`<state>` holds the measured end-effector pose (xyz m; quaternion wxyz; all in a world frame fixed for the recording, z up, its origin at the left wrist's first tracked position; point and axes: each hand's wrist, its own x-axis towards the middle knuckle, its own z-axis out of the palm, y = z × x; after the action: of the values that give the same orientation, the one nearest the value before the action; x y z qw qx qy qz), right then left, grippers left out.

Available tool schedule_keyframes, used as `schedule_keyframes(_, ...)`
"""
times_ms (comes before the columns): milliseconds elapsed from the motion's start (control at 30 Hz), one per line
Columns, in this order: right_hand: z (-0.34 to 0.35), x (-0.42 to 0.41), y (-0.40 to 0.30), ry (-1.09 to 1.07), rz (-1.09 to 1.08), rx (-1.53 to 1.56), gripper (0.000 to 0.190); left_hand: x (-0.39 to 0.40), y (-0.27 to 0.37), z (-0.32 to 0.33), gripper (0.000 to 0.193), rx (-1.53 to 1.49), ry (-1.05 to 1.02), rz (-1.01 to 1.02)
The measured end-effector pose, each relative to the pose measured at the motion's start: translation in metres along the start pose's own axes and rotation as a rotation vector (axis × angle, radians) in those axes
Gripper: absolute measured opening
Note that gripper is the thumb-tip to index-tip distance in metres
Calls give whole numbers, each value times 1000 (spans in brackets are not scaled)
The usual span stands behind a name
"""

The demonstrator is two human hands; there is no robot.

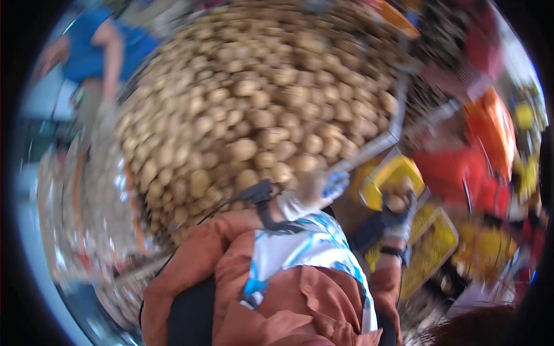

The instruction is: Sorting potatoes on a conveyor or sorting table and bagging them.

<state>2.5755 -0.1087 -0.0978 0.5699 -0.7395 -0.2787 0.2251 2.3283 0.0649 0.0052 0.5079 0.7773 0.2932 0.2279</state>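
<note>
A large heap of potatoes [259, 112] fills the view before me, blurred by motion. My left hand [309, 197], in a white and blue work glove, is at the near edge of the heap beside the metal rim [368, 151]. Blur hides whether its fingers hold anything. My right hand [398, 216], gloved in grey-blue, is out to the right, its fingers curled around a potato [395, 202]. It is at the near side of a yellow plastic crate [391, 171].
Another yellow crate [433, 246] stands right of my right forearm. Red bags [467, 177] and an orange bag [491, 125] lie farther right. Filled clear bags [99, 194] line the left side. A person in blue [117, 47] reaches down at the upper left.
</note>
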Motion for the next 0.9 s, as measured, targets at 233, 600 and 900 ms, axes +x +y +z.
schedule_keyframes(233,-37,52,48,349,893,837,57,-78,-28,-104,27,384,491,-5)
schedule_keyframes(600,369,-63,-273,-1130,-439,-18,40,-262,-67,-264,45,531,1140,-467)
schedule_keyframes(900,508,-123,-244,-1234,-929,-824,69,-205,-90,-326,69,949,524,-466)
